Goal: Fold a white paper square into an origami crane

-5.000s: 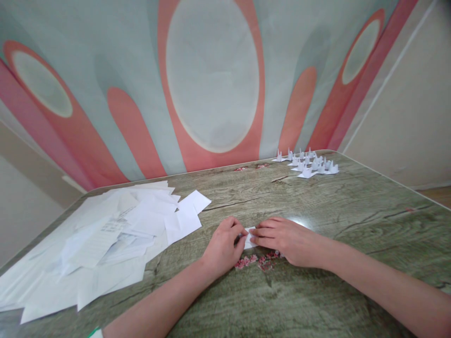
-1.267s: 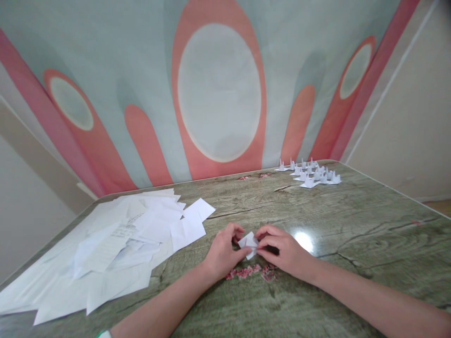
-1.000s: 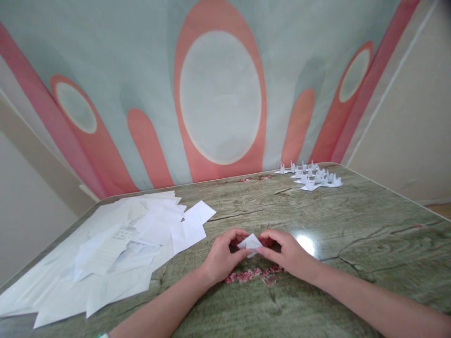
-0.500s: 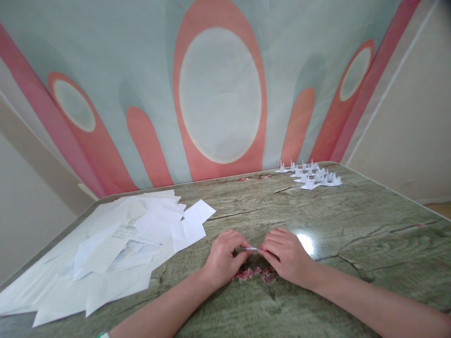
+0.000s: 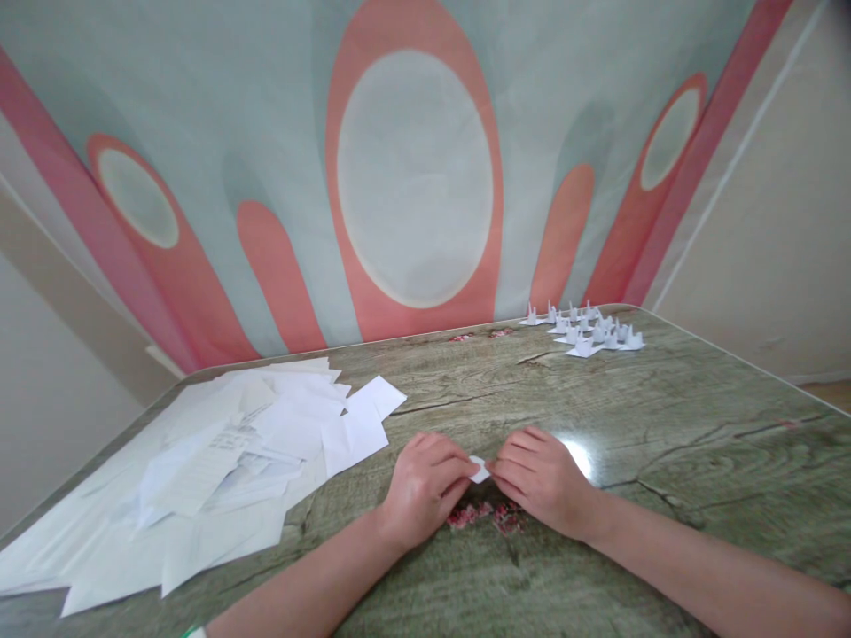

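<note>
Between my two hands is a small folded piece of white paper, held just above the table. My left hand pinches its left side with thumb and fingers. On the other side, the fingertips of my right hand are closed on its right edge. My fingers cover part of the paper, so its full folded shape is hidden. Several white folded paper cranes stand grouped at the far right of the table.
A wide, loose pile of white paper sheets covers the table's left side, some with writing. The wood-patterned table ends at a patterned backdrop. Pink flower prints lie below my hands.
The folded paper has turned from edge-on to show a broader white face. My fingers have shifted slightly around it; both hands stay in nearly the same place.
</note>
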`<state>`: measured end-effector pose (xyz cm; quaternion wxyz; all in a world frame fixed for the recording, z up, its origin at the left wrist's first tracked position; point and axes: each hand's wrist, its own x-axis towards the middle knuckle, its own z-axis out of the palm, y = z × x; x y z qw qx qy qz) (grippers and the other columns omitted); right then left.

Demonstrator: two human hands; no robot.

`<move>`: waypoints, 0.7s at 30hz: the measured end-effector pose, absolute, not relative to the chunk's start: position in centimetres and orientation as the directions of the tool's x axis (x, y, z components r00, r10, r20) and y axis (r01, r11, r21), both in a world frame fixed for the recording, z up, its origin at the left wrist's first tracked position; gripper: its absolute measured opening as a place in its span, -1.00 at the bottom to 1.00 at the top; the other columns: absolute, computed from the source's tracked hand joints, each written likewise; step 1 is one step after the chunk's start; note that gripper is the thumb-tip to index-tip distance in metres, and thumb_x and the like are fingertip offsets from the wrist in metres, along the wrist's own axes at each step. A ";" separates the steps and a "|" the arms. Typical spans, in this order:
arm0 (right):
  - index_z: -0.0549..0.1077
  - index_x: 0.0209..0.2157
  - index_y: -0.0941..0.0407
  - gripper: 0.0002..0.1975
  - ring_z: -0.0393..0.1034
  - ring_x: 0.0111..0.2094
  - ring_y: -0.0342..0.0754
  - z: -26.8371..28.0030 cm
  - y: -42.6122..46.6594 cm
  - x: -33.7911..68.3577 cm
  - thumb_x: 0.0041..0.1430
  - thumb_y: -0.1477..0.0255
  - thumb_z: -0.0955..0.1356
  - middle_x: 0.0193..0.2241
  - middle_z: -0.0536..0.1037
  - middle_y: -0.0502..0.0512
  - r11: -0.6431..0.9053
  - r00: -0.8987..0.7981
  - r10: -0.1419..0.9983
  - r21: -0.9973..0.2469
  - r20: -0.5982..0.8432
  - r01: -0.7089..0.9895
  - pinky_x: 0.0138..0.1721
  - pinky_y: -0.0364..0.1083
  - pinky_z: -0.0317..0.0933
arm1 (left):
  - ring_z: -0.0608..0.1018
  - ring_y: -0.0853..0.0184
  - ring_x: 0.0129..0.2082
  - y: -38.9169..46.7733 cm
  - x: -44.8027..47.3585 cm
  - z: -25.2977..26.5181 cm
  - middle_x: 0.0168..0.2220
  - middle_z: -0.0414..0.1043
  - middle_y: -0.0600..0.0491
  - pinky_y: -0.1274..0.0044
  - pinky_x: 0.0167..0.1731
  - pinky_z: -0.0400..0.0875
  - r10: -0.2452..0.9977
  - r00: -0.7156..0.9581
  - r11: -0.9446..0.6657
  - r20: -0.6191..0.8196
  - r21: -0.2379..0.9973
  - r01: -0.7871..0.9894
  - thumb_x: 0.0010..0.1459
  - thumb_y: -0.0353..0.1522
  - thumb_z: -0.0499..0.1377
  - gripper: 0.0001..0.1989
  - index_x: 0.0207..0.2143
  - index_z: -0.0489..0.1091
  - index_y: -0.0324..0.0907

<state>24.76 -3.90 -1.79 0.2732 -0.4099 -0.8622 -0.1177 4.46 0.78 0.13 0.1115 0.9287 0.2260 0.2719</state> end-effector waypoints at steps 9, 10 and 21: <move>0.35 -0.53 0.13 -0.73 0.16 -0.45 -0.09 -2.2 -3.7 25.1 0.24 0.49 0.19 -0.57 0.35 0.02 0.627 -0.553 0.631 0.062 0.544 0.777 -0.39 -0.05 -0.06 | 0.43 0.32 -0.26 0.9 4.3 0.7 -0.31 0.48 0.03 0.46 -0.24 0.20 0.411 0.801 -0.912 0.436 0.204 0.357 0.21 -0.41 0.01 -0.82 -0.24 0.40 -0.11; 0.35 -0.53 0.13 -0.74 0.16 -0.44 -0.08 -2.2 -3.7 25.2 0.23 0.50 0.20 -0.57 0.35 0.02 0.622 -0.555 0.635 0.069 0.537 0.780 -0.39 -0.05 -0.06 | 0.43 0.31 -0.24 0.9 4.3 0.7 -0.29 0.48 0.03 0.45 -0.23 0.20 0.410 0.801 -0.912 0.436 0.208 0.353 0.20 -0.41 0.02 -0.83 -0.25 0.40 -0.12; 0.41 -0.46 0.13 -0.85 0.18 -0.40 -0.07 -1.9 -3.7 25.0 0.17 0.48 0.26 -0.52 0.37 0.04 0.657 -0.566 0.696 -0.073 0.442 0.751 -0.34 -0.06 0.00 | 0.44 0.32 -0.34 1.2 4.4 0.2 -0.40 0.42 0.02 0.49 -0.29 0.27 0.465 0.841 -0.882 0.277 0.227 0.413 0.15 -0.42 0.03 -0.87 -0.36 0.37 -0.16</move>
